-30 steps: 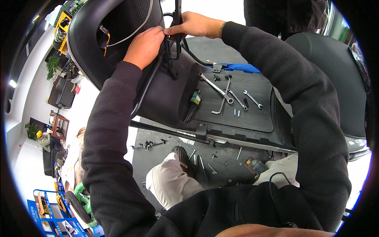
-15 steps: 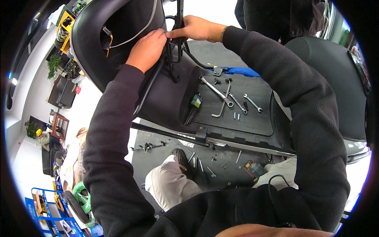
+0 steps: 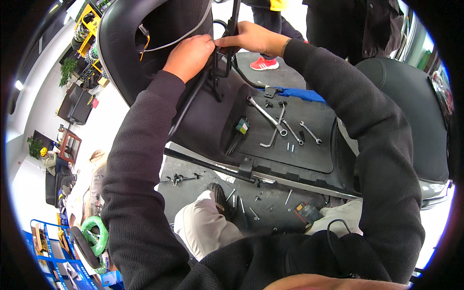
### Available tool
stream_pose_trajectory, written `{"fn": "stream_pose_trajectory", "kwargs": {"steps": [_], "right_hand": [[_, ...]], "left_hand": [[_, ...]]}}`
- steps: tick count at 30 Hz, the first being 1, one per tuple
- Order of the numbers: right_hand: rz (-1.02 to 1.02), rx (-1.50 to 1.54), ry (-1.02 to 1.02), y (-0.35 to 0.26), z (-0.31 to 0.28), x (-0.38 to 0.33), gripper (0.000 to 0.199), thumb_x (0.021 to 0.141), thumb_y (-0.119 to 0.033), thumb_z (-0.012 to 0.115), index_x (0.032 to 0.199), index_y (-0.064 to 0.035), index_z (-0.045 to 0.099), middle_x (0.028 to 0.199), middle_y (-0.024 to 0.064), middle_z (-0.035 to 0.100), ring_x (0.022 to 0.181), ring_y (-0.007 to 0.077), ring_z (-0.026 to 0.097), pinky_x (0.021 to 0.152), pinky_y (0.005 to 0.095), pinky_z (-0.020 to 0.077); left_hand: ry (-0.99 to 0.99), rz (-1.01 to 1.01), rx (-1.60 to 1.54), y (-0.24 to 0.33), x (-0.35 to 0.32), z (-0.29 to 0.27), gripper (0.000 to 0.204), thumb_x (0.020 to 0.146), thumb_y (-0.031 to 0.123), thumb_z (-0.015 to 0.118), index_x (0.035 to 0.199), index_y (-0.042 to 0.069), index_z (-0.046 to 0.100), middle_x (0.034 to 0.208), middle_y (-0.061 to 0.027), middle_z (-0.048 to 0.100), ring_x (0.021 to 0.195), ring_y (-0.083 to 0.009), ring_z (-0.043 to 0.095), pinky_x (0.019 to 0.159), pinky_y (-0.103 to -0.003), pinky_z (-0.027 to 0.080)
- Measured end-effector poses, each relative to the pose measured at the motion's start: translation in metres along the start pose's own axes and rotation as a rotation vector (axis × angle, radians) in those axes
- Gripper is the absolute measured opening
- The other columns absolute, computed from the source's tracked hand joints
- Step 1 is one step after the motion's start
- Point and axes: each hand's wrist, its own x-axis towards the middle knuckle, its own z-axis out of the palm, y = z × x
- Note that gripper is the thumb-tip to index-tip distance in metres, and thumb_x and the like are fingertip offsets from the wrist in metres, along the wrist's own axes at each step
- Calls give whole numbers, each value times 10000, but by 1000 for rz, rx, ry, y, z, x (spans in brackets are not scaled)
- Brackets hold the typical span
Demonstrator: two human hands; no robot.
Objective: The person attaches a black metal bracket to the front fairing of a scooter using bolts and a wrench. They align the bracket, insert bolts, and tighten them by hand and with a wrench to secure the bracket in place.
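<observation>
Both my hands meet at a black metal tube frame standing against the scooter's black front panel. My left hand is closed, its fingertips pinched together at the frame's near side. Whatever they hold is hidden. From the other side, my right hand grips the frame, thumb reaching to the left fingertips and the other fingers behind the bar. A grey cable and a connector with an orange wire hang close to my left hand.
On the footboard lie a long ring wrench, smaller wrenches, a hex key and a green-black hex key set. The scooter seat is at right. Loose bolts and a power tool lie below. People stand beyond.
My view has shifted slightly, so the scooter and hands sit a little further right. A person's red shoe now shows beyond the footboard. Both hands keep their place on the frame.
</observation>
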Motion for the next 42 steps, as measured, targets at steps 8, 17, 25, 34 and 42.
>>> {"fn": "stream_pose_trajectory", "kwargs": {"steps": [8, 17, 25, 34, 42], "right_hand": [[3, 11, -5, 0, -1, -1, 485, 947, -457, 846, 1009, 24, 831, 897, 87, 799, 832, 148, 736, 783, 305, 562], [17, 36, -16, -11, 0, -7, 415, 989, -420, 809, 1013, -6, 825, 892, 55, 788, 776, 132, 699, 751, 293, 561], [28, -38, 22, 1, -1, 1, 510, 947, -455, 841, 1073, 38, 796, 959, 85, 793, 842, 171, 703, 799, 335, 559], [42, 116, -16, -7, 2, -6, 385, 997, -320, 807, 1043, 61, 785, 950, 115, 794, 847, 177, 725, 825, 351, 569], [48, 158, -48, -8, 0, -6, 361, 1017, -282, 781, 1093, 71, 777, 1005, 121, 805, 911, 185, 744, 899, 346, 577]], "left_hand": [[-123, 81, 41, -8, 6, -13, 175, 970, 70, 594, 997, 7, 756, 1035, -134, 731, 1025, -343, 743, 915, -444, 609], [-55, 56, 27, -4, 5, -10, 155, 968, 73, 606, 973, 11, 748, 1010, -136, 722, 994, -350, 738, 889, -453, 607], [-223, -31, -135, -7, 10, -11, 189, 957, 35, 578, 1063, -4, 729, 1043, -187, 703, 1016, -405, 717, 891, -494, 593], [-89, 86, 93, 1, -1, -1, 189, 990, 142, 582, 961, 35, 734, 1023, -113, 706, 994, -302, 733, 895, -412, 606], [-105, -11, 5, 3, 1, -2, 181, 981, 135, 614, 1029, 38, 759, 1081, -98, 718, 1060, -295, 737, 914, -415, 611]]}}
